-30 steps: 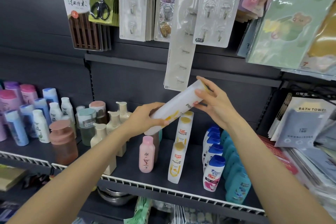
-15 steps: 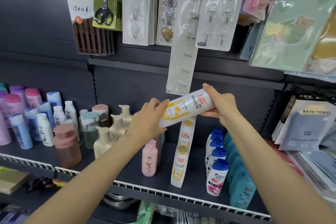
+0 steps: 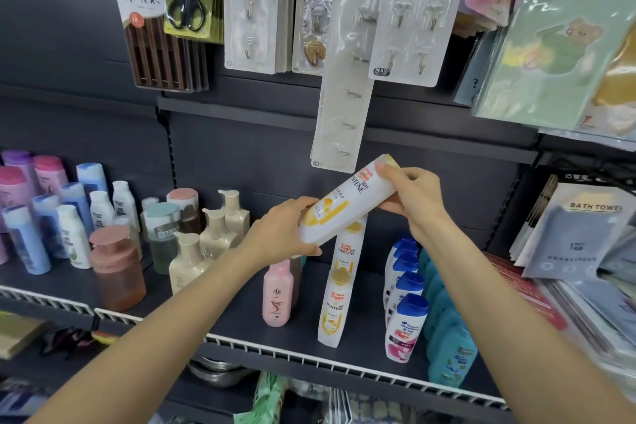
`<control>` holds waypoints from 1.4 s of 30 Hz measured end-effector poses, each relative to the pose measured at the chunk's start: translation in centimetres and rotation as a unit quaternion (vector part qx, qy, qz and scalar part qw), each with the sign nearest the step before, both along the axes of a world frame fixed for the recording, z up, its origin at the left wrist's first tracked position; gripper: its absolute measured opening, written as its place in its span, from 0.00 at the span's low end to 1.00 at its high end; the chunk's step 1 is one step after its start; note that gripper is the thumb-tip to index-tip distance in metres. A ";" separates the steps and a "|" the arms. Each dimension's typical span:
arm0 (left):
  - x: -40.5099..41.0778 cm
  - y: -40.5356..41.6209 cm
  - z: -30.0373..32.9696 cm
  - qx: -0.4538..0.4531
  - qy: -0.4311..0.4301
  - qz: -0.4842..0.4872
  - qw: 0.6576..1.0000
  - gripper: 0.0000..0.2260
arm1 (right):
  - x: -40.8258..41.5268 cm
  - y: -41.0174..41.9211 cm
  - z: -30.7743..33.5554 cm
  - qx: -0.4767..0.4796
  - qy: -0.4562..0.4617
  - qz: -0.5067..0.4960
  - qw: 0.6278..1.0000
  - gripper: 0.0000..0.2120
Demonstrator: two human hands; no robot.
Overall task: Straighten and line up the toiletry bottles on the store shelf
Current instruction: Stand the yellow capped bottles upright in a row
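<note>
Head view: left hand (image 3: 285, 234) and right hand (image 3: 413, 193) grip a tilted Pantene bottle (image 3: 347, 203) by its ends, likely turning it upright for its row on the shelf (image 3: 241, 306).

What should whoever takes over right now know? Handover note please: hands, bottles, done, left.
Left hand: grips the base end of the white Pantene bottle.
Right hand: grips its cap end. The bottle is tilted in the air above the shelf.
Two more Pantene bottles stand in a file below; the blue-capped white bottles are lined up beside them.
Done: those rows look straight.
Left: stand the held bottle in line.
</note>
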State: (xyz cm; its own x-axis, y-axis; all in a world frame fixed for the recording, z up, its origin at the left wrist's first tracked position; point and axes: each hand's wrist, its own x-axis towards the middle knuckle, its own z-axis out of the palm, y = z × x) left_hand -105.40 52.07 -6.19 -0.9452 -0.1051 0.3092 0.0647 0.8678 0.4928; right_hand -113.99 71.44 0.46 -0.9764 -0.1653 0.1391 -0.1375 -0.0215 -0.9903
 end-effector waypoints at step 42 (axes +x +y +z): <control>-5.5 -4.5 -9.6 -0.063 -0.140 0.042 0.987 0.18 | -8.2 -2.2 -14.3 0.351 0.075 0.179 0.916 0.22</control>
